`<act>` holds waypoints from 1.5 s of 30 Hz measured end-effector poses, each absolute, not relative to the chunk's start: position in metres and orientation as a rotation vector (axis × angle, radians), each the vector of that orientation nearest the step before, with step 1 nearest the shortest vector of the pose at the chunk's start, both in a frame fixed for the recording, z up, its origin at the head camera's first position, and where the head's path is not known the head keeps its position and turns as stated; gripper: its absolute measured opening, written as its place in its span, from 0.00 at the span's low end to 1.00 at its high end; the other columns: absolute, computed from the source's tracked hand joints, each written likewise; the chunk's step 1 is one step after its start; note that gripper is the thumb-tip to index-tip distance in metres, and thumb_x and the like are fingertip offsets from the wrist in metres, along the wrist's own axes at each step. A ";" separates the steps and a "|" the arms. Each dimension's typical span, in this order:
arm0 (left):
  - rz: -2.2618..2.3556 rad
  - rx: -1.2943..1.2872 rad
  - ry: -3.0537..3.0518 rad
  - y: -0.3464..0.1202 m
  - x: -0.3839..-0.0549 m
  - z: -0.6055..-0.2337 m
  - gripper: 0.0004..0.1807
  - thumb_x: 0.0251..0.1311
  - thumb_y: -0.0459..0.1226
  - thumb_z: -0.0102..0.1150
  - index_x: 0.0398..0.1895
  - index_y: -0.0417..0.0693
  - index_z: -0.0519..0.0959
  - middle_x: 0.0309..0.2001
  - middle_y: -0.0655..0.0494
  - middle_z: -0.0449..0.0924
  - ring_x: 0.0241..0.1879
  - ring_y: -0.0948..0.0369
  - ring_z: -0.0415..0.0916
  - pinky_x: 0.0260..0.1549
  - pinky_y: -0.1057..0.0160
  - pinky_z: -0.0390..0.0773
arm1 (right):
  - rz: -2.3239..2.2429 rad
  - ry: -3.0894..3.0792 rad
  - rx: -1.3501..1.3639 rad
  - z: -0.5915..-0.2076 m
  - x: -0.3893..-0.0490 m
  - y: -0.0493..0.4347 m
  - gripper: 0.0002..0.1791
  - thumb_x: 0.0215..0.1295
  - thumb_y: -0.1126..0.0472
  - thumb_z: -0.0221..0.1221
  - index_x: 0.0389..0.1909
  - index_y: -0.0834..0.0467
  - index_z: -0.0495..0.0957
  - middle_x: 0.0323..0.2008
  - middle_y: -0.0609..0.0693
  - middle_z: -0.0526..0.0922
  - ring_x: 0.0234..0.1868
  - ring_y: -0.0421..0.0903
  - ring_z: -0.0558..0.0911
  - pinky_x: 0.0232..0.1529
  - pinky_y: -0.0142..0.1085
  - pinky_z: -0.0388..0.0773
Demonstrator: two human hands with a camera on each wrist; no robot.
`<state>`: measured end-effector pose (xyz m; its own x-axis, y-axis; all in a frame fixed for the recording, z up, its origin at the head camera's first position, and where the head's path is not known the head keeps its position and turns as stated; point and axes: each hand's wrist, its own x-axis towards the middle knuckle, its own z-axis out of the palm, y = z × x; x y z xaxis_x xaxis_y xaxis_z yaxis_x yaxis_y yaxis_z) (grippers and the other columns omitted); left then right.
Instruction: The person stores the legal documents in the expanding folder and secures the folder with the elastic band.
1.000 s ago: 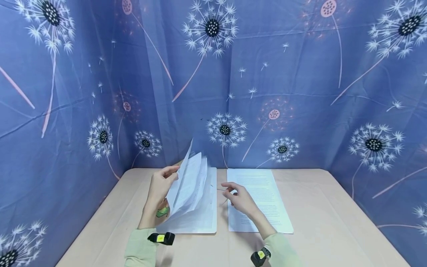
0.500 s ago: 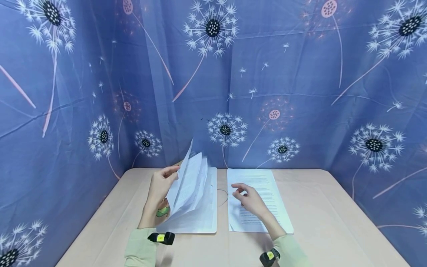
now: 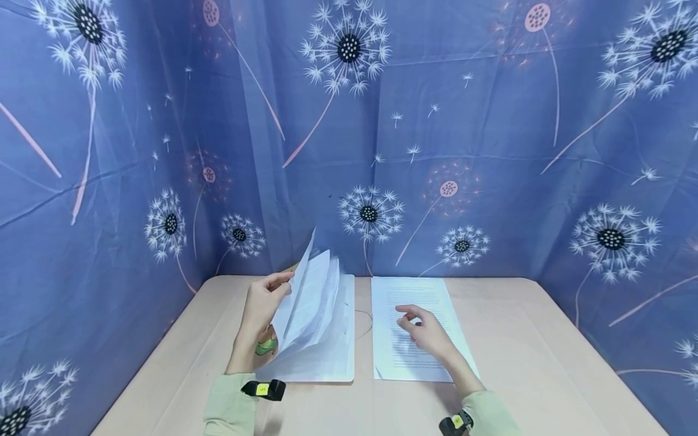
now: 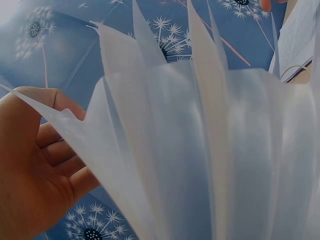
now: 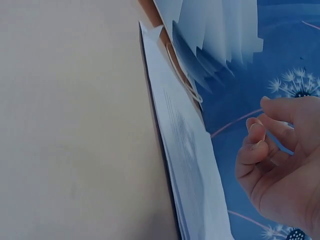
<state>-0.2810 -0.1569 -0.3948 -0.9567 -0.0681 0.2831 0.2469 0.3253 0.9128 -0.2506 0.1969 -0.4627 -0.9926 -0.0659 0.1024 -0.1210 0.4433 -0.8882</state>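
White printed pages (image 3: 392, 357) lie flat in a stack on the pale table (image 3: 523, 339), right of a document folder (image 3: 346, 357) with fanned leaves (image 3: 308, 303), their long axis running away from the person and nearest the right hand (image 3: 427, 334); that hand hangs above them, fingers loosely bent, gripping nothing, while the left hand (image 3: 263, 303), well apart, pinches the outermost raised leaf, and a thin loop (image 3: 372, 321) shows between stack and folder
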 end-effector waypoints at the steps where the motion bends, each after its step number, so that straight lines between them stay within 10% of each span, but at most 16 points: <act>1: -1.675 -0.160 -2.324 -0.157 -0.281 -0.395 0.17 0.63 0.36 0.56 0.54 0.49 0.84 0.53 0.50 0.85 0.45 0.58 0.83 0.43 0.68 0.78 | 1.620 -2.629 0.168 -0.463 -0.250 0.199 0.21 0.71 0.60 0.57 0.63 0.59 0.75 0.43 0.54 0.78 0.19 0.38 0.68 0.19 0.30 0.66; 35: -1.661 -0.228 -2.347 -0.160 -0.281 -0.395 0.18 0.63 0.34 0.55 0.55 0.49 0.84 0.53 0.51 0.85 0.44 0.62 0.82 0.43 0.68 0.77 | 1.573 -2.584 -0.007 -0.477 -0.248 0.265 0.23 0.71 0.61 0.56 0.64 0.64 0.73 0.40 0.56 0.76 0.18 0.38 0.69 0.16 0.29 0.64; 45: -1.646 -0.241 -2.358 -0.163 -0.281 -0.394 0.17 0.66 0.35 0.53 0.54 0.49 0.84 0.49 0.44 0.86 0.32 0.63 0.78 0.21 0.67 0.64 | 1.583 -2.567 -0.083 -0.477 -0.248 0.274 0.23 0.70 0.62 0.56 0.64 0.65 0.73 0.39 0.55 0.76 0.18 0.39 0.70 0.16 0.29 0.65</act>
